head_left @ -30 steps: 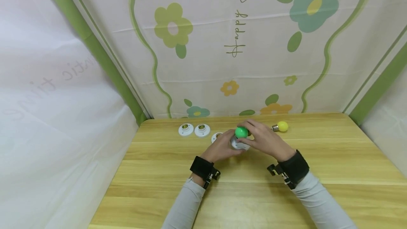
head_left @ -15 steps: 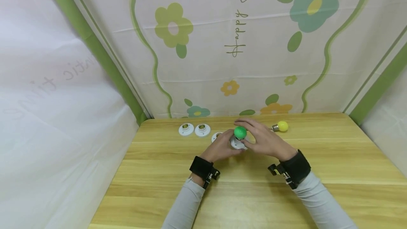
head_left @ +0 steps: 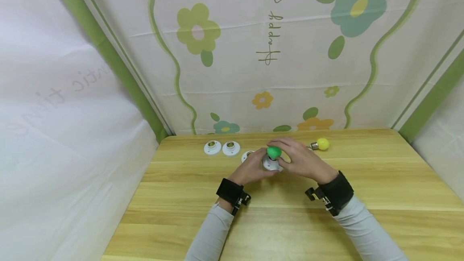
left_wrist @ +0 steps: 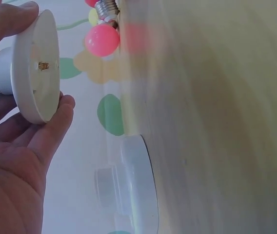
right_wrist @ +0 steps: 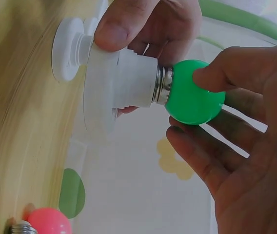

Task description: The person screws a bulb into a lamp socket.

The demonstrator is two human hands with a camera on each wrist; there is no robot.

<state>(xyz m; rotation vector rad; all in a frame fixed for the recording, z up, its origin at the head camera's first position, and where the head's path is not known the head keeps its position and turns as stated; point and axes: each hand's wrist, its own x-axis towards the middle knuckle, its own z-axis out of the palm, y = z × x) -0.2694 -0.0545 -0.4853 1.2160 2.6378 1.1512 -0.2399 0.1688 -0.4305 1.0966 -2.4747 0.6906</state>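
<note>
My left hand [head_left: 251, 168] grips the rim of a round white lamp holder [right_wrist: 102, 87], lifted off the table and tilted in the wrist views. Its hollow underside [left_wrist: 43, 73] faces the left wrist camera. A green light bulb [right_wrist: 192, 97] stands in the socket, with several silver threads of its screw base showing outside. Thumb and fingers of my right hand [head_left: 302, 160] pinch the green globe from both sides. How deep the screw base sits inside cannot be seen.
Two white lamp holders [head_left: 212, 147] lie at the back left of the wooden table [head_left: 275, 228]. A third holder [head_left: 246, 156] is partly behind my left hand. A yellow bulb [head_left: 322, 144] and a pink bulb [left_wrist: 102, 40] lie at the back right, near the cloth wall [head_left: 232, 71].
My right fingers have shifted their hold around the green bulb, which has moved slightly left, and more of the lamp holder shows under it. The left hand stays in place.
</note>
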